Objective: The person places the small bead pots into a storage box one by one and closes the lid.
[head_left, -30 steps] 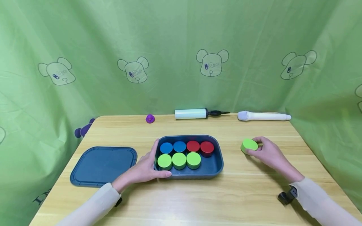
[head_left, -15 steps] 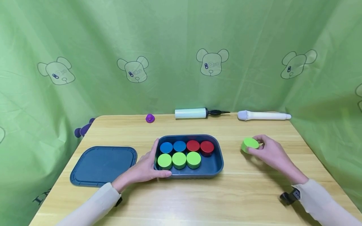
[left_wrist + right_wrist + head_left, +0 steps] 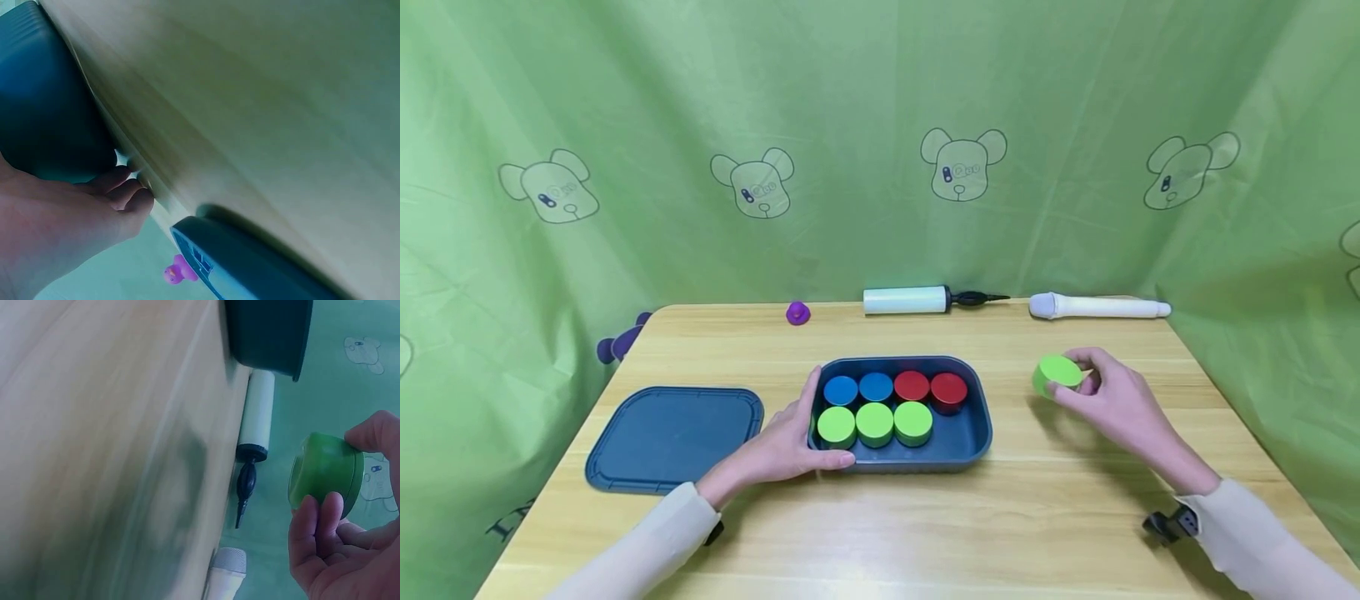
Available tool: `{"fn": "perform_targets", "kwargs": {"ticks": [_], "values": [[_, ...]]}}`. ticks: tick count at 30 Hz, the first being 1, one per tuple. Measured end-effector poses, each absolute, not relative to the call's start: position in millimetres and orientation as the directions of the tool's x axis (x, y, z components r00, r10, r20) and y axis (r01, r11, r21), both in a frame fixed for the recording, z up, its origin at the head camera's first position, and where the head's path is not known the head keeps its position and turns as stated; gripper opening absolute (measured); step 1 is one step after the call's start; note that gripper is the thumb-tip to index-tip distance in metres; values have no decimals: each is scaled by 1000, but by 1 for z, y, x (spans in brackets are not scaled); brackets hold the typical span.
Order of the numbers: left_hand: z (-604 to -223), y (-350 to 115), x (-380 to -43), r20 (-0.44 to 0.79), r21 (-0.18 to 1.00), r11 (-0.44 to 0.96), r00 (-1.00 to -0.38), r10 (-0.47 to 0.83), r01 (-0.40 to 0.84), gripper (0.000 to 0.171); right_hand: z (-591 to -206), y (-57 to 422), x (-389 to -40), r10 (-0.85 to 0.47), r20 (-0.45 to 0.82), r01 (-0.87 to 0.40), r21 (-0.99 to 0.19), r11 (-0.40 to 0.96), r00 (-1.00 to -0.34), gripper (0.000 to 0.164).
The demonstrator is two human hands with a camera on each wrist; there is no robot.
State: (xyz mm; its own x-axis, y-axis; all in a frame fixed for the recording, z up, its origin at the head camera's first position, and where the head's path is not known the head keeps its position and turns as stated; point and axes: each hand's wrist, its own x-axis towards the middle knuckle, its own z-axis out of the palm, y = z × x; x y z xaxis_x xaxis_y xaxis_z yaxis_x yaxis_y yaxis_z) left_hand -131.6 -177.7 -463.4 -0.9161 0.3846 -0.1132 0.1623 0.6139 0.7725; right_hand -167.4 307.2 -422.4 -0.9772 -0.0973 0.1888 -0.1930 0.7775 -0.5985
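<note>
My right hand (image 3: 1116, 400) pinches a small round green jar (image 3: 1056, 376) between thumb and fingers, to the right of the dark blue box. In the right wrist view the green jar (image 3: 325, 472) is clear of the table, its lid side towards the palm. My left hand (image 3: 778, 442) grips the left end of the box (image 3: 955, 458), thumb along its front wall and fingers round the far corner. Inside stand two blue jars (image 3: 876, 387), two red jars (image 3: 949, 391) and three green jars (image 3: 875, 423). The left wrist view shows the box's outer wall (image 3: 50, 94) beside the curled fingers.
A dark blue lid (image 3: 673, 437) lies flat left of the box. Along the table's back edge are a purple knob-like piece (image 3: 798, 313), a white hand pump (image 3: 910, 301) with a black nozzle, and a white microphone (image 3: 1097, 307). A green printed curtain (image 3: 865, 208) hangs behind.
My right hand has raised the green jar off the table and brought it slightly left, its shadow now showing beneath. The left hand and the box have stayed put.
</note>
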Motion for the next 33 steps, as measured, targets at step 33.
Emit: {"fn": "perform_targets", "kwargs": {"ticks": [33], "values": [[-464, -177, -131, -101, 777, 606, -916, 387, 171, 136, -393, 235, -150, -230, 293, -371, -673, 640, -928, 48]]}}
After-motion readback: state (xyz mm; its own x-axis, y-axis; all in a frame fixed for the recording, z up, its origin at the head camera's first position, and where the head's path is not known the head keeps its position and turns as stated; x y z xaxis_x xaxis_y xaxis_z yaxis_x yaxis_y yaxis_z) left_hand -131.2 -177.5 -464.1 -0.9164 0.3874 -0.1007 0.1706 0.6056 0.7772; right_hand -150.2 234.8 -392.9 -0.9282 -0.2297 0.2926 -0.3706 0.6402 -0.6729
